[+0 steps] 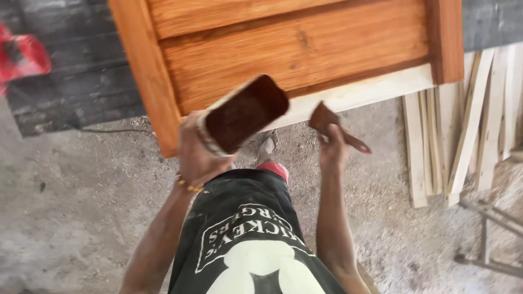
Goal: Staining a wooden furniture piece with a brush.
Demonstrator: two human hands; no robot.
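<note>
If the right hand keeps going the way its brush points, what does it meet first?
Probably the pale unstained bottom rail of the wooden panel; the right hand aims its brush up toward it, though depth is unclear.

Container [246, 113] left of brush [333, 126]

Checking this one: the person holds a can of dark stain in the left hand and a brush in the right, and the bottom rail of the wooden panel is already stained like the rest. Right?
Not quite. In the head view the bottom rail of the wooden panel is pale and bare, not stained. The rest holds: the left hand holds the can of dark stain, and the right hand holds the brush.
</note>
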